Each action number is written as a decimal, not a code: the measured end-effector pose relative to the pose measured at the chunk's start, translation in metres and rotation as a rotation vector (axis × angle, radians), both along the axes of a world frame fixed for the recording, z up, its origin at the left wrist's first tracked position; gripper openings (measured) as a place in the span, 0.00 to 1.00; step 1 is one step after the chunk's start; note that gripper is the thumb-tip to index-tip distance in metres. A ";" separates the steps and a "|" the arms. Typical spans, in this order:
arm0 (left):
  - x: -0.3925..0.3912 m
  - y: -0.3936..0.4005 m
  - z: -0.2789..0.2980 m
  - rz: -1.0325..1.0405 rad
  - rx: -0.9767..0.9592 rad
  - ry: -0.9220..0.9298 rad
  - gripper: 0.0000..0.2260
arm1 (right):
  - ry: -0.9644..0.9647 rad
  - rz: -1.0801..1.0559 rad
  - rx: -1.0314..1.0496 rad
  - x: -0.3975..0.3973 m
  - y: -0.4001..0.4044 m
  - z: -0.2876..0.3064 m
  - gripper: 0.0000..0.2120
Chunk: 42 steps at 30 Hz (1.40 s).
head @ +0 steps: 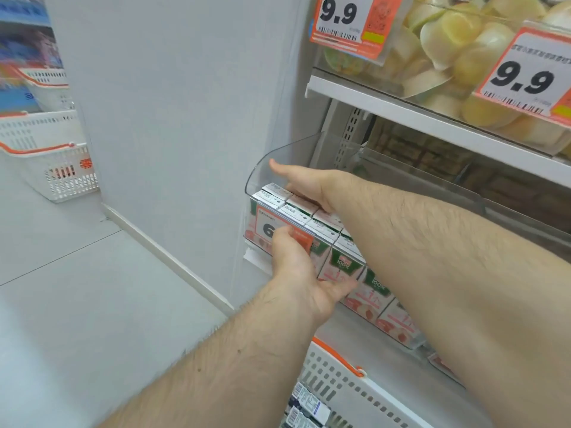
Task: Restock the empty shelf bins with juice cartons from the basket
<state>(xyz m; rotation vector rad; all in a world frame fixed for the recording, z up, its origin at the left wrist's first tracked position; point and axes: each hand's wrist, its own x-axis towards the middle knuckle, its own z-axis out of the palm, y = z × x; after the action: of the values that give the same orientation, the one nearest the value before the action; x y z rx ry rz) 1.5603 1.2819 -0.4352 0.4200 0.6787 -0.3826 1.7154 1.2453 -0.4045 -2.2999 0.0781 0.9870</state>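
The right hand [304, 183] lies flat on the tops of the juice cartons [312, 213] inside the clear shelf bin [262, 171], fingers straight and together, thumb raised. The left hand [296, 267] cups the bin's front, fingers curled against the orange price tag [272, 225]. More cartons fill the row rightward. Below, a white basket [346, 384] holds further cartons. Above sits a shelf of pale fruit cups [457, 35]; stacked baskets [46, 149] stand on the grey floor, left.

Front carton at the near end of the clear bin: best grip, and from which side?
Probably from above: pinch the front carton across its exposed top edges. The clear bin wall and price tag cover its front, and neighbouring cartons press against it.
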 end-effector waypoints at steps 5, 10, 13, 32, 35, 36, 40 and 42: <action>0.006 -0.006 -0.013 0.007 -0.024 -0.036 0.25 | -0.088 -0.032 0.002 -0.010 -0.003 0.002 0.47; -0.008 -0.014 -0.017 -0.067 0.199 -0.044 0.20 | -0.739 -0.162 -0.244 -0.034 -0.015 0.004 0.32; -0.026 -0.020 -0.016 -0.167 0.370 -0.114 0.07 | -0.955 -0.149 -0.331 -0.069 -0.038 0.008 0.17; -0.121 -0.048 -0.137 -1.516 1.607 -0.755 0.05 | -0.725 -0.037 -0.255 -0.337 -0.177 -0.192 0.16; -0.137 -0.046 -0.171 -1.772 1.736 -0.728 0.08 | -0.412 -0.022 -0.182 -0.358 -0.179 -0.235 0.14; -0.142 -0.045 -0.183 -1.862 1.746 -0.697 0.08 | -0.313 0.011 -0.174 -0.365 -0.179 -0.247 0.13; -0.155 -0.042 -0.228 -2.097 1.764 -0.542 0.23 | 0.002 0.200 -0.197 -0.384 -0.180 -0.286 0.09; -0.160 -0.040 -0.244 -2.139 1.765 -0.427 0.35 | 0.058 0.205 -0.190 -0.389 -0.175 -0.297 0.19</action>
<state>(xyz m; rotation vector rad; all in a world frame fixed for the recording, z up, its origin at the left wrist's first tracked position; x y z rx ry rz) 1.4002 1.2414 -0.6794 2.8486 -0.3893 -1.5604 1.3260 1.0700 -0.7012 -2.4903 -0.0432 1.1951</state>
